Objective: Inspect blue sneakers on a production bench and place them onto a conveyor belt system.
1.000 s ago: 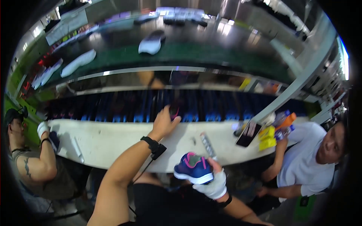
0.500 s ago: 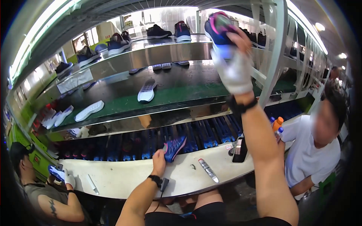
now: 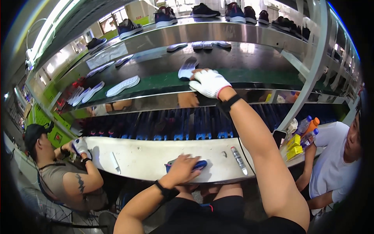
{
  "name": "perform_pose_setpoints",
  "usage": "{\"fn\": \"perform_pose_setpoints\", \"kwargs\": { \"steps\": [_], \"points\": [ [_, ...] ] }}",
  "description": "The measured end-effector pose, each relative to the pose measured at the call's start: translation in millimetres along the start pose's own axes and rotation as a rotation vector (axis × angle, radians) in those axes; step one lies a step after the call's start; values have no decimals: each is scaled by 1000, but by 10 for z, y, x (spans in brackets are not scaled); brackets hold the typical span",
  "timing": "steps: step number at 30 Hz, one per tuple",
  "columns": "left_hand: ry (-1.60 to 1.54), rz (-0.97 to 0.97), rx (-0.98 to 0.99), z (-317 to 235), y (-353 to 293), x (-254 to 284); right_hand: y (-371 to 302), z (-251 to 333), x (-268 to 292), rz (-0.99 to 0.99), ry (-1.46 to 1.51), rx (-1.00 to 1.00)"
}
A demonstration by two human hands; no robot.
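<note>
My left hand (image 3: 182,170) rests with fingers spread over a blue shoe upper (image 3: 200,165) lying on the white worktable (image 3: 144,156); the hand covers much of it. My right hand (image 3: 210,82), in a white glove with bare fingertips, reaches over the green and black conveyor belt (image 3: 156,80). Its thumb and fingers are apart, right at the edge of a white and grey shoe sole (image 3: 187,68); whether they touch it I cannot tell. A long white sole (image 3: 123,85) lies farther left on the belt.
Dark shoes (image 3: 205,10) stand along the upper shelf (image 3: 218,32). A marker-like tube (image 3: 239,160) and a white tool (image 3: 115,163) lie on the table. Yellow boxes (image 3: 294,147) and bottles (image 3: 313,124) stand right. Co-workers sit at left (image 3: 70,175) and right (image 3: 335,156). A metal post (image 3: 311,78) rises right.
My right hand has let go of the pink-trimmed shoe and come down from the upper shelf to the belt. My left hand has lowered the blue upper onto the table. The view has shifted.
</note>
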State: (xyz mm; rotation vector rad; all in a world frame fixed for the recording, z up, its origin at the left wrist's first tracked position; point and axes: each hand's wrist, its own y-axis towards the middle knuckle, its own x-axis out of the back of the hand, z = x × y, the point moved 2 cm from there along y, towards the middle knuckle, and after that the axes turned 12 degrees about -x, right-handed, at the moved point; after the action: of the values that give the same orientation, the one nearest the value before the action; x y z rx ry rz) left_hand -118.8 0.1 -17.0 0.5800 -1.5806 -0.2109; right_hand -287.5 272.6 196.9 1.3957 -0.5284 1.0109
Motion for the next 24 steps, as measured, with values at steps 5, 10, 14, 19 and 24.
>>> {"fn": "perform_pose_setpoints", "kwargs": {
  "steps": [5, 10, 14, 19, 24],
  "points": [
    [-86, 212, 148, -191, 282, -131, 1, 302, 73, 119, 16, -112],
    [-364, -468, -53, -585, 89, 56, -690, 289, 217, -297, 187, 104],
    [-308, -488, -63, -646, -94, 201, -1974, 536, 659, -548, 261, 345],
    [-238, -481, 130, -675, -272, 353, -3062, 552, 283, -345, 1155, -260],
    [-674, -583, 418, -789, -336, 113, -3750, 1009, -180, -87, 1247, -466]
  ]
}}
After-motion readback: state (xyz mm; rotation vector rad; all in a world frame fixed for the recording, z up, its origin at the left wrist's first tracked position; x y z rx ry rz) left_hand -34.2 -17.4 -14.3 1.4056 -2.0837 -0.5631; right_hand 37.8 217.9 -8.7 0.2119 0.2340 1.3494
